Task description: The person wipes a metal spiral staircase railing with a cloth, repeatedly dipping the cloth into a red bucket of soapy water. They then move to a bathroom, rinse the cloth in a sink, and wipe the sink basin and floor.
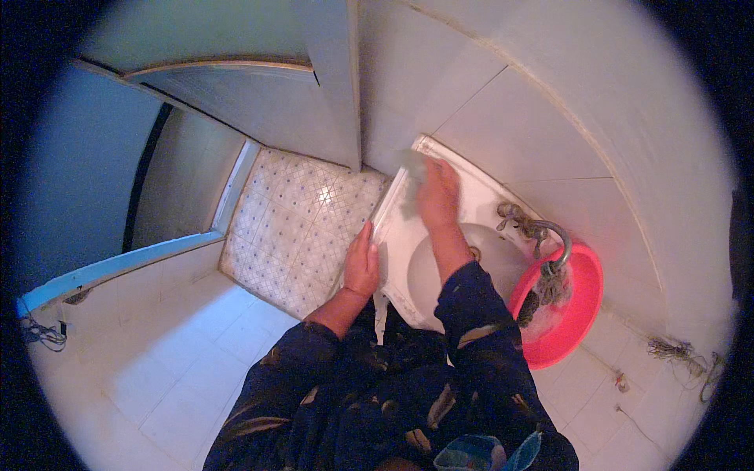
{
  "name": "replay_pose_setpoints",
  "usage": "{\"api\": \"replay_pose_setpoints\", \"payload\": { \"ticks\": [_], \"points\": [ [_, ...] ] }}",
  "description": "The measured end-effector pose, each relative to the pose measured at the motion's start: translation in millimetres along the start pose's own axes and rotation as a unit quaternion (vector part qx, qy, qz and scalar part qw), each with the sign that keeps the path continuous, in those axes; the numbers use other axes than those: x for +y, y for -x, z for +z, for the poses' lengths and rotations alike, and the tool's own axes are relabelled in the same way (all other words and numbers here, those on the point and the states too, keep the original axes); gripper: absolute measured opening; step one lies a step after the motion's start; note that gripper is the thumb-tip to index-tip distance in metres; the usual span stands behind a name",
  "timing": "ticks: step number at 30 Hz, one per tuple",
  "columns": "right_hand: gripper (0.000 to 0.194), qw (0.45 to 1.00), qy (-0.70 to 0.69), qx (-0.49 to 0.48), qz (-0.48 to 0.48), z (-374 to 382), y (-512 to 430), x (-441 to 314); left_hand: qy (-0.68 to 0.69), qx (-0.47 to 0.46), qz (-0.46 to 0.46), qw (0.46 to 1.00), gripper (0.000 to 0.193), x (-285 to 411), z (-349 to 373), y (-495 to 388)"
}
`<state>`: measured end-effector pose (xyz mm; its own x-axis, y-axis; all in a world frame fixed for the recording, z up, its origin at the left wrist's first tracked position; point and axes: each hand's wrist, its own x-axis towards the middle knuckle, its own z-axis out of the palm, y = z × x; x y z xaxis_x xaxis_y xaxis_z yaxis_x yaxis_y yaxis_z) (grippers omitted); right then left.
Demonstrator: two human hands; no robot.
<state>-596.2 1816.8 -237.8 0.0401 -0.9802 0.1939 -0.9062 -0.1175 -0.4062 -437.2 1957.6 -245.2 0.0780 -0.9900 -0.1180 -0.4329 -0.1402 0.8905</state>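
Observation:
A white washbasin [396, 259] with a round bowl stands before me against the tiled wall. My right hand [440, 191] is on its flat top near the far left corner, blurred, closed on a greenish cloth or pad [414, 171]; which of the two cannot be told. My left hand [362, 265] rests at the basin's left edge, thumb along the rim, nothing seen in it. A metal tap [539, 229] with a curved spout rises at the back right of the bowl.
A pink-red plastic tub [589, 282] with metallic scrubbing material and a dark item stands right of the basin, under the spout. A door panel [259, 112] stands at the upper left, above patterned floor tiles [288, 218]. Loose wires [674, 348] hang at the right wall.

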Motion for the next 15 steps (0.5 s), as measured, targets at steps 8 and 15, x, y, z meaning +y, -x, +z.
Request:
{"api": "replay_pose_setpoints", "payload": {
  "ticks": [8, 15],
  "points": [
    [0.051, 0.992, 0.055, 0.035, 0.110, -10.5, -10.2, 30.3, -0.020, 0.006, 0.006, 1.000, 0.052, -2.2, -2.0, 0.2],
    [0.029, 0.992, 0.052, 0.115, 0.016, -50.7, -10.1, 28.9, -0.006, 0.002, 0.009, 1.000, 0.051, -2.0, -10.2, 0.6]
  ]
}}
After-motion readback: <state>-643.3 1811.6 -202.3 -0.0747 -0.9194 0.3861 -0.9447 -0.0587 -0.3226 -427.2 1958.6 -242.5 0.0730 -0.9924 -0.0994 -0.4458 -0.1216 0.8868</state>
